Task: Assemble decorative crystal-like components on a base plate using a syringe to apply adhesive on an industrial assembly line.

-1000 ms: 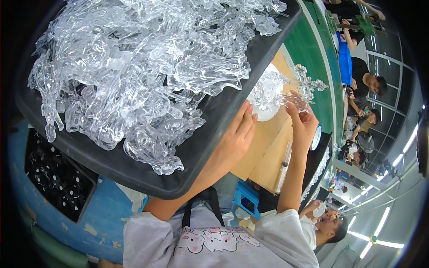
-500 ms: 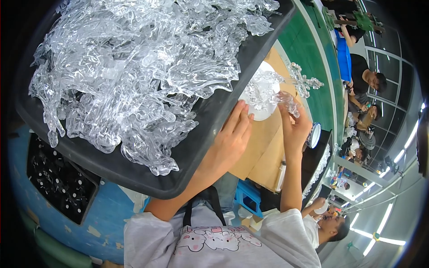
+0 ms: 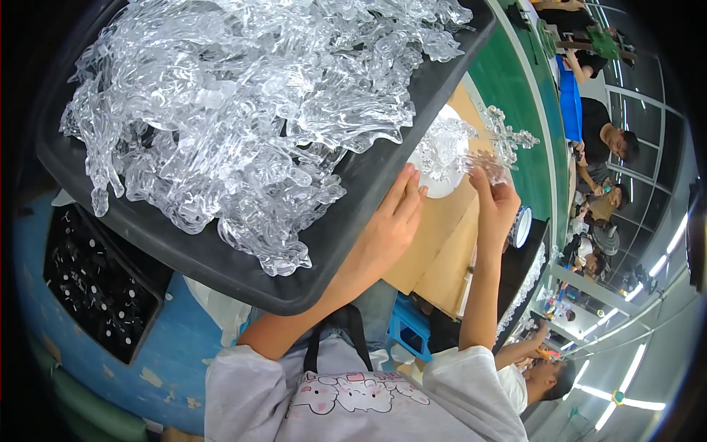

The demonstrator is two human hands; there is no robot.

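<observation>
A white round disc (image 3: 442, 186) carries a cluster of clear plastic pieces (image 3: 444, 147). My left hand (image 3: 394, 228) reaches past the edge of a black bin, its fingers stretched out and their tips at the disc's near rim; the thumb is hidden. Between the thumb and fingers of my right hand (image 3: 497, 210) is a clear branched plastic piece (image 3: 487, 163), blurred, just right of the disc. Beyond it stands a clear beaded sprig (image 3: 508, 136). Filling the upper left, the black bin (image 3: 324, 276) holds a heap of clear plastic pieces (image 3: 243, 110).
Brown cardboard (image 3: 431, 243) lies under the disc, beside a green surface (image 3: 530, 155). A blue-and-white bowl (image 3: 521, 226) is right of my right wrist. A black tray (image 3: 96, 287) rests on the blue floor (image 3: 177, 376). A blue stool (image 3: 409, 328) stands below. Other people work at right.
My right hand has shifted slightly right and turned, and its clear piece now looks blurred. My left fingers stay at the disc's rim. The whole view has shifted a little.
</observation>
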